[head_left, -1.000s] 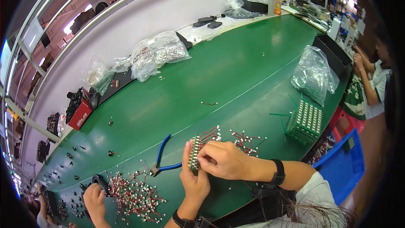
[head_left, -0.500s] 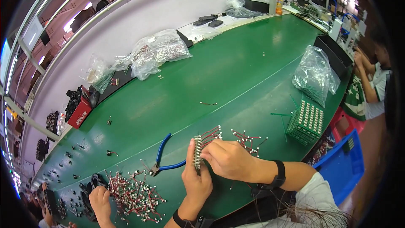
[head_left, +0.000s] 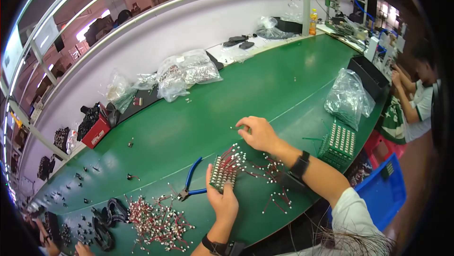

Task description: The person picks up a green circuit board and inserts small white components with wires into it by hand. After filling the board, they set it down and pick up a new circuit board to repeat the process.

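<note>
Green bench top [head_left: 283, 81] all the way across, so going left to right: at about 7 o'clock there's a heap of red-wired parts [head_left: 158, 223], then blue-handled pliers [head_left: 191, 182] lying just left of the action.

Left hand [head_left: 222, 199] is closed around the near end of a small green block of pins [head_left: 223, 173], thumb up along its left edge. The block sits roughly at 6 o'clock, tilted up off the table. Its long axis runs from the palm away toward 1 o'clock, and red leads [head_left: 236, 154] fan out of the far end.

Big change from a second ago: the right hand [head_left: 257, 133] was down on top of the block, now it's lifted off and reaching out to about 1 o'clock of it. Fingers are loosely curled with the tips down at the table; can't tell if it's pinching anything. Loose red-wired bits [head_left: 276, 199] lie scattered under that forearm.

Further right, a green rack [head_left: 338, 142] at 3 o'clock with a clear plastic bag [head_left: 347, 97] behind it.
</note>
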The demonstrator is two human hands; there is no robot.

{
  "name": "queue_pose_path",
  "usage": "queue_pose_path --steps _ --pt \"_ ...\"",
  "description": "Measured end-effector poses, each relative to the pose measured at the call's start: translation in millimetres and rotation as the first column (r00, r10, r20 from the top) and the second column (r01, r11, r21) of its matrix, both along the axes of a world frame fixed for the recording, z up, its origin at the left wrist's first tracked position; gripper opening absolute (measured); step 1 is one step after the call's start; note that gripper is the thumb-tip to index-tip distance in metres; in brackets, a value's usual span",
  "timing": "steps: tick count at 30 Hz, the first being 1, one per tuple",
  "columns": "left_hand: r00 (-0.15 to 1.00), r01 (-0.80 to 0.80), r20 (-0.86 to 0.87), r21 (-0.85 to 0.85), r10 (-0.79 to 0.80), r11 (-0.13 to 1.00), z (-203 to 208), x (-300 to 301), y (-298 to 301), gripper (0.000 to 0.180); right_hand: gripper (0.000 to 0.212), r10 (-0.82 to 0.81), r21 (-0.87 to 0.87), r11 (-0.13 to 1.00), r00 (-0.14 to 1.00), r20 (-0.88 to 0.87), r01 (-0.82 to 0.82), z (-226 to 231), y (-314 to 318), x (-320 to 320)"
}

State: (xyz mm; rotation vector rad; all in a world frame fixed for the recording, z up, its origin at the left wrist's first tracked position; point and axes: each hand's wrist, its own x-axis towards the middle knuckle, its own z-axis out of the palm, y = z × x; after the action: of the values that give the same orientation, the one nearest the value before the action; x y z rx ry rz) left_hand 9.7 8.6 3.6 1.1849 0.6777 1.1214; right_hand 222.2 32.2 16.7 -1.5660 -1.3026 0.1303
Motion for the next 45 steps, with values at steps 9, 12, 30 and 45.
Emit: queue_pose_path --steps 9,12,30,45 --pt "0.999 0.012 0.051 -0.03 -0.011 0.999 -6 -7 0 0.067 0.011 -0.003 -0.238 0.964 0.9 0.437 0.119 -36 52 15" --pt "0.997 0.003 0.077 -0.069 0.002 0.998 0 -8 -1 0.067 0.011 0.018 -0.156 0.987 0.916 0.4 0.049 -43 53 20" --pt "0.998 -0.016 -0.066 -0.036 0.013 0.999 -12 -6 4 0.072 0.011 0.38 0.16 0.906 0.919 0.108 -0.393 22 -79 -63" --pt "0.962 0.095 -0.267 0.115 -0.062 0.989 -10 -2 -12 0.048 0.014 0.364 0.138 0.928 0.919 -0.152 -0.345 -10 -73 -89"
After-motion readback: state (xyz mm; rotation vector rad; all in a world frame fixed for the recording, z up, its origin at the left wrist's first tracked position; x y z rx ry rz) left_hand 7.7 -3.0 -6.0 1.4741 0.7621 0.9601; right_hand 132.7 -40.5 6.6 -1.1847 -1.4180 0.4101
